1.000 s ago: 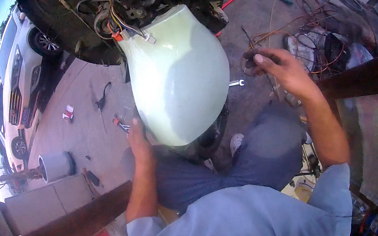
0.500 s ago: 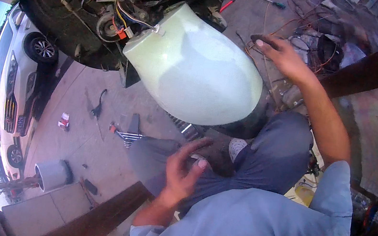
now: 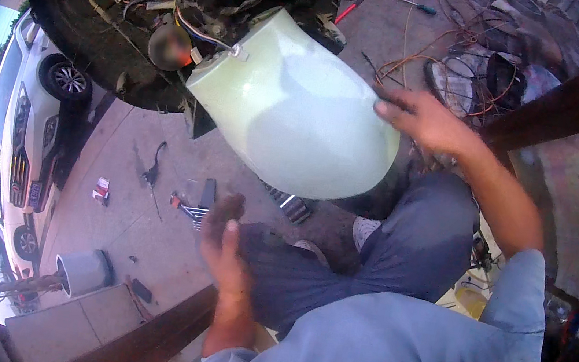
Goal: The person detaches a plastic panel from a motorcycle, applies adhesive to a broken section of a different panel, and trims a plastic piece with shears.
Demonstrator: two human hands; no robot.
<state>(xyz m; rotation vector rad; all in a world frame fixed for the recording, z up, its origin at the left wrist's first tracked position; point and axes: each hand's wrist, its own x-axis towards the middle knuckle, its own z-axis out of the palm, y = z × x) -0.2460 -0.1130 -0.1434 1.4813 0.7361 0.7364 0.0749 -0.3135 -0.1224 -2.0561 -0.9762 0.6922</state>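
Note:
A large, smooth, pale green-white curved panel [image 3: 313, 118] lies in front of me, narrow at its far left end and rounded toward my knees. Beside its narrow end, thin coloured wires with a white connector [image 3: 239, 52] come from dark machinery. My right hand [image 3: 434, 124] is at the panel's right edge, fingers stretched out, the tips seemingly touching it. My left hand [image 3: 225, 246] hovers over my left knee, holding nothing, its fingers apart and slightly blurred. Several wrenches [image 3: 194, 213] lie on the ground beyond it.
Dark machinery [image 3: 119, 24] with a round part fills the upper left. A screwdriver [image 3: 421, 8], a red tool [image 3: 348, 11] and tangled brown wire [image 3: 402, 67] lie beyond the panel. Left are a small red-white box [image 3: 102, 190], a grey bucket [image 3: 84, 272] and a parked white car [image 3: 25, 136].
My right hand has come down and nearer to the panel's right edge. My left hand has moved left and upward, away from the middle of my lap.

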